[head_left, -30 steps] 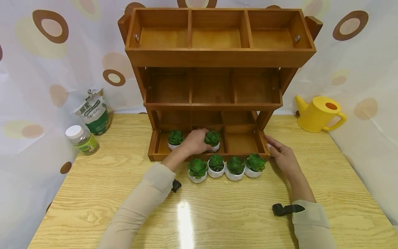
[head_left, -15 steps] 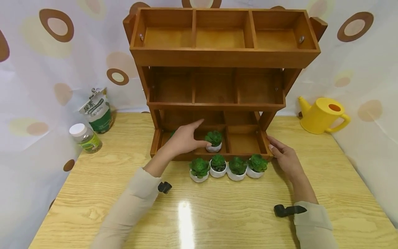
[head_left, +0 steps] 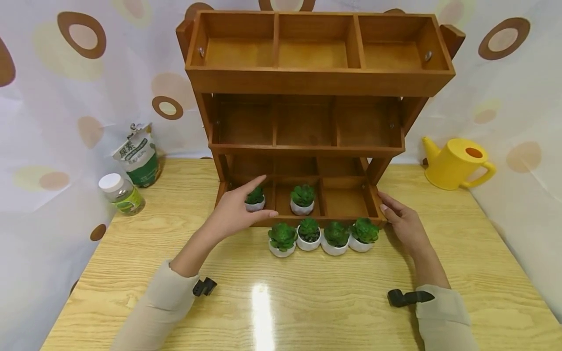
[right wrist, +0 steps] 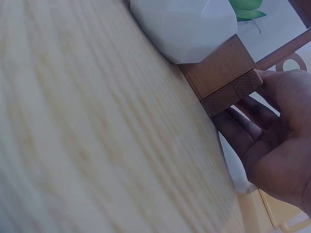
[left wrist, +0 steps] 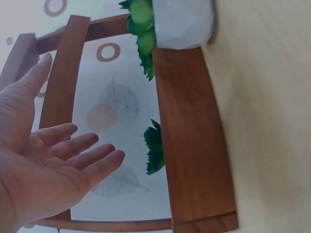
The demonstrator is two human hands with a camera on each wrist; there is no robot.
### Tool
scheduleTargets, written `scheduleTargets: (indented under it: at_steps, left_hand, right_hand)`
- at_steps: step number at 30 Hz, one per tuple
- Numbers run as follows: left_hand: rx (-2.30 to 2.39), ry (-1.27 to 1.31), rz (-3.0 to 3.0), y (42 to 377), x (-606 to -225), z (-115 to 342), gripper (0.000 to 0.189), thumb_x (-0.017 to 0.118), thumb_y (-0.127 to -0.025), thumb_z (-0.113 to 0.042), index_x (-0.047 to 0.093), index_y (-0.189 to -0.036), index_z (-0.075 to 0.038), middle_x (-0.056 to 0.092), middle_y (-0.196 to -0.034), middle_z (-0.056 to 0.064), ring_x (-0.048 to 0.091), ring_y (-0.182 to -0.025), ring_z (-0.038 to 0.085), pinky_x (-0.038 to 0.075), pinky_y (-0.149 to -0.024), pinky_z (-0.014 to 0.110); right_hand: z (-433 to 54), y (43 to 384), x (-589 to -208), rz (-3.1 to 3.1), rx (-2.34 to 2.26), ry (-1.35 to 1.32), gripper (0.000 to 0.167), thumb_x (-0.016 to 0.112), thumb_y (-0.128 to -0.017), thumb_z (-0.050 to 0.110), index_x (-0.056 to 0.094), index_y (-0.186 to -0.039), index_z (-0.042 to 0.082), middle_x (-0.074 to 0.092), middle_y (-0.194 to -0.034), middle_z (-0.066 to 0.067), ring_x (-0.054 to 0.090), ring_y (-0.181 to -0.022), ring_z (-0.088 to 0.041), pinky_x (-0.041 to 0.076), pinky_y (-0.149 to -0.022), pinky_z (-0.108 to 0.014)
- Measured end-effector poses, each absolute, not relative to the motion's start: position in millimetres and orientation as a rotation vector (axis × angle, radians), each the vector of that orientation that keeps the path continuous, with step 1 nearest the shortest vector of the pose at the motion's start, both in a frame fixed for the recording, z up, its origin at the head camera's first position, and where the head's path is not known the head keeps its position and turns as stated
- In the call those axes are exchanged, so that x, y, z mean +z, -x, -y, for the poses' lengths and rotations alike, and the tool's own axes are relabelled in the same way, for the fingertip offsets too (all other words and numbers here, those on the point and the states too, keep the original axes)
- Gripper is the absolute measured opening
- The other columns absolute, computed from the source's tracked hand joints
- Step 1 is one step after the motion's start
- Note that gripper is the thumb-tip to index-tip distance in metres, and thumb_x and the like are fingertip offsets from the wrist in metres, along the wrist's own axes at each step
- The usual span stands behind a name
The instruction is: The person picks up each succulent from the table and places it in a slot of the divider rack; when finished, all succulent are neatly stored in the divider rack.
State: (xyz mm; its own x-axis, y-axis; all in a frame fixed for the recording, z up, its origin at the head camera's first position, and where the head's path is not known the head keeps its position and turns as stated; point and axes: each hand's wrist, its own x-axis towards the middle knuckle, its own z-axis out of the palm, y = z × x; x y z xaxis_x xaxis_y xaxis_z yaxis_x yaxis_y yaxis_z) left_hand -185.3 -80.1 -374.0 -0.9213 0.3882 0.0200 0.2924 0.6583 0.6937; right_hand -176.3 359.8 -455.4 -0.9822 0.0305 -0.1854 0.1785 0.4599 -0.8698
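My left hand (head_left: 232, 209), thumb and fingers spread, hovers before the left bottom compartment of a wooden tiered shelf (head_left: 319, 82), holding nothing. It partly covers one potted succulent (head_left: 255, 201) inside that compartment. Another potted succulent (head_left: 302, 199) stands in the middle bottom compartment. My right hand (head_left: 406, 224) rests its fingertips against the shelf's right bottom end; the right wrist view shows the fingers (right wrist: 238, 128) at the wood. Several potted succulents in white faceted pots line up on the table in front, among them a left one (head_left: 282, 239) and a right one (head_left: 363, 234).
A yellow watering can (head_left: 456, 163) stands at the back right. At the back left are a green-and-white pouch (head_left: 139, 158) and a white-capped jar (head_left: 122, 195). Patterned cloth (head_left: 39, 126) hangs behind the wooden table (head_left: 333, 307).
My left hand has let go of the succulent in the middle bottom compartment and drawn back to the left, fingers spread. My right hand has stayed at the shelf's end.
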Motion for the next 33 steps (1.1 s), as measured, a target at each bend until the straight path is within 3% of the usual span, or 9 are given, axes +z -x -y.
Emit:
scheduleTargets:
  at_steps: [2, 3, 6, 8, 10, 17, 27, 33]
  left_hand:
    - [1.133, -0.554, -2.749, 177, -378, 85, 0.092, 0.076, -0.083, -0.060, 0.034, -0.159, -0.031, 0.060, -0.142, 0.011, 0.060, -0.073, 0.020, 0.055, -0.090, 0.047]
    - [1.149, -0.542, -2.744, 173, -379, 86, 0.091, 0.076, -0.083, -0.059, 0.035, -0.159, -0.031, 0.061, -0.141, 0.011, 0.060, -0.074, 0.020, 0.055, -0.088, 0.046]
    - [1.220, -0.527, -2.674, 160, -386, 87, 0.089, 0.078, -0.083, -0.056, 0.037, -0.158, -0.029, 0.061, -0.140, 0.011, 0.069, -0.101, 0.029, 0.056, -0.090, 0.046]
    - [1.264, -0.525, -2.612, 152, -390, 88, 0.088, 0.079, -0.084, -0.053, 0.039, -0.157, -0.027, 0.056, -0.149, 0.009, 0.061, -0.127, 0.032, 0.053, -0.102, 0.047]
    - [1.293, -0.526, -2.566, 147, -396, 88, 0.087, 0.080, -0.084, -0.051, 0.040, -0.157, -0.026, 0.050, -0.155, 0.006, 0.053, -0.138, 0.031, 0.049, -0.109, 0.047]
    - [1.236, -0.479, -2.557, 139, -408, 91, 0.083, 0.081, -0.084, -0.048, 0.042, -0.155, -0.029, 0.049, -0.156, 0.004, 0.058, -0.133, 0.035, 0.050, -0.106, 0.049]
    - [1.193, -0.489, -2.502, 140, -425, 93, 0.072, 0.075, -0.090, -0.047, 0.051, -0.147, -0.011, 0.063, -0.140, 0.011, 0.063, -0.127, 0.031, 0.054, -0.100, 0.047]
    - [1.121, -0.524, -2.466, 146, -428, 87, 0.076, 0.074, -0.091, -0.048, 0.048, -0.151, -0.010, 0.061, -0.143, 0.012, 0.061, -0.130, 0.031, 0.053, -0.102, 0.047]
  right_hand:
    - [-359, 175, -455, -2.559, -1.547, -0.187, 0.056, 0.039, -0.110, 0.042, 0.027, -0.162, 0.025, 0.023, -0.168, -0.008, 0.023, -0.155, -0.037, 0.024, -0.122, -0.058]
    - [-358, 175, -454, -2.563, -1.545, -0.187, 0.056, 0.039, -0.109, 0.043, 0.027, -0.161, 0.026, 0.023, -0.168, -0.008, 0.023, -0.155, -0.037, 0.024, -0.122, -0.058]
    - [-358, 173, -454, -2.577, -1.544, -0.186, 0.056, 0.040, -0.109, 0.045, 0.029, -0.161, 0.027, 0.024, -0.168, -0.007, 0.023, -0.155, -0.037, 0.024, -0.122, -0.058]
    - [-359, 173, -455, -2.590, -1.541, -0.178, 0.057, 0.040, -0.108, 0.046, 0.030, -0.161, 0.027, 0.025, -0.168, -0.008, 0.023, -0.155, -0.037, 0.024, -0.122, -0.058]
    - [-359, 174, -456, -2.605, -1.541, -0.162, 0.057, 0.041, -0.108, 0.045, 0.031, -0.161, 0.026, 0.027, -0.167, -0.010, 0.024, -0.154, -0.037, 0.025, -0.122, -0.059]
    - [-360, 174, -457, -2.619, -1.524, -0.154, 0.057, 0.040, -0.108, 0.047, 0.030, -0.161, 0.027, 0.032, -0.165, -0.011, 0.029, -0.153, -0.037, 0.028, -0.121, -0.058]
    - [-357, 172, -456, -2.603, -1.528, -0.161, 0.057, 0.040, -0.108, 0.047, 0.031, -0.160, 0.027, 0.031, -0.166, -0.009, 0.030, -0.153, -0.035, 0.028, -0.121, -0.056]
    - [-358, 173, -457, -2.618, -1.540, -0.151, 0.058, 0.041, -0.108, 0.048, 0.031, -0.160, 0.026, 0.032, -0.165, -0.009, 0.033, -0.151, -0.034, 0.030, -0.120, -0.054]
